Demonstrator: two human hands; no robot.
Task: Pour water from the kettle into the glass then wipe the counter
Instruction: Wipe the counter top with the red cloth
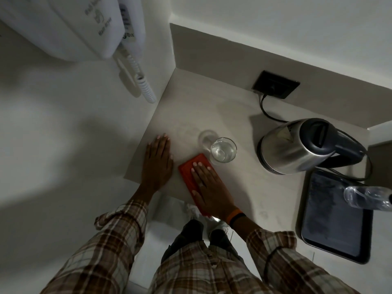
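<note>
A clear glass (223, 150) holding water stands on the pale counter (233, 115). To its right a steel kettle (297, 147) with a black lid and handle sits upright on its base. My right hand (210, 185) lies flat, fingers together, pressing a folded orange cloth (188, 172) onto the counter just in front-left of the glass. My left hand (158, 160) rests flat on the counter near its left edge, beside the cloth, holding nothing.
A black tray (335, 219) lies at the right with a clear plastic bottle (369, 197) over its far corner. The kettle's cord runs to a black socket (275, 84) on the back wall. A white wall-mounted hair dryer (84, 26) hangs at upper left.
</note>
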